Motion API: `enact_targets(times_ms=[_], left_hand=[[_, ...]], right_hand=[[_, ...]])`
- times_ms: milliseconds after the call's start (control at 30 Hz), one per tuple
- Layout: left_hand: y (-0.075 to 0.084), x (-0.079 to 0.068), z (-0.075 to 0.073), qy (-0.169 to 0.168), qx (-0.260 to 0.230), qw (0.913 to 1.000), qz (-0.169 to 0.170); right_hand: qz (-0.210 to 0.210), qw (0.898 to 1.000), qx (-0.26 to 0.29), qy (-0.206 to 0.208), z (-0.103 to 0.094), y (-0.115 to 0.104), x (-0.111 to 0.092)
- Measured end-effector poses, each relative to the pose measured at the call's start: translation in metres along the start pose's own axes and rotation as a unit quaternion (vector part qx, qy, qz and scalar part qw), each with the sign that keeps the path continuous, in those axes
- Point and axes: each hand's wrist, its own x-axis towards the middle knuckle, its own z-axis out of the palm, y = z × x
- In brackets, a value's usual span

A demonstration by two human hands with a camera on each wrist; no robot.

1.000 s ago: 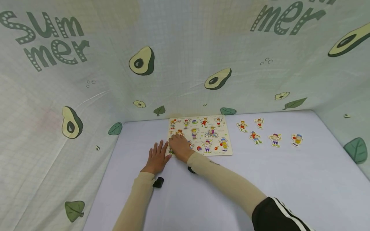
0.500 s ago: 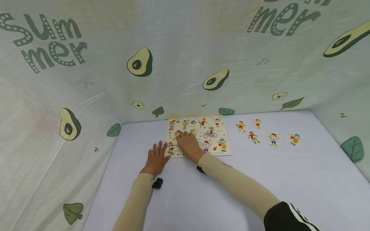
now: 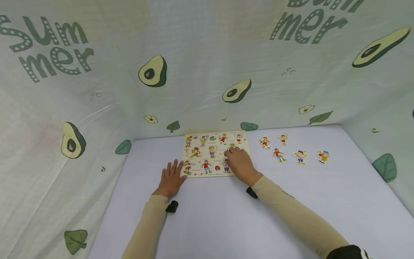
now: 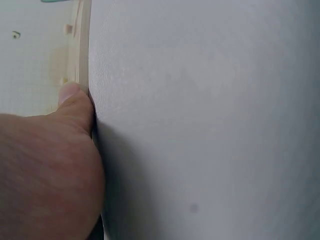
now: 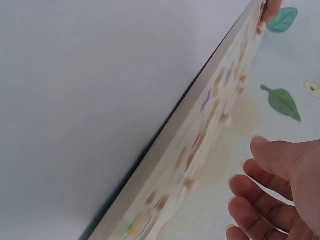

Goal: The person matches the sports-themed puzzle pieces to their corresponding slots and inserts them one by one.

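We see the puzzle board (image 3: 204,153) near the middle of the table's (image 3: 210,216) far edge. The left hand (image 3: 171,178) lies flat with fingers spread, its thumb touching the board's near left corner. The right hand (image 3: 240,162) is over the board's right half, fingers free, a bit bent and apart from the thumb. Five loose pieces (image 3: 300,157) lie toward the table's far right corner.

a pale cloth (image 3: 194,54) with avocado prints (image 3: 155,70) is hanging behind a white table (image 3: 207,223). soft light is covering both.
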Motion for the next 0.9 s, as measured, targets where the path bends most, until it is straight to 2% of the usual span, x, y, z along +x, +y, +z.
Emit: enact_targets(times_ms=[500,733,900], left_hand=[[0.0,0.0,0.001,-0.002,-0.006,1.0,-0.001],[-0.01,0.006,0.011,-0.016,0.006,0.9999,-0.002],[-0.015,0.01,0.017,-0.009,-0.004,0.9999,0.005]], right_hand=[[0.065,0.998,-0.015,-0.007,-0.016,0.074,-0.042],[0.081,0.996,-0.031,-0.003,-0.02,0.11,-0.061],[0.08,0.996,-0.03,0.004,-0.023,0.132,-0.074]])
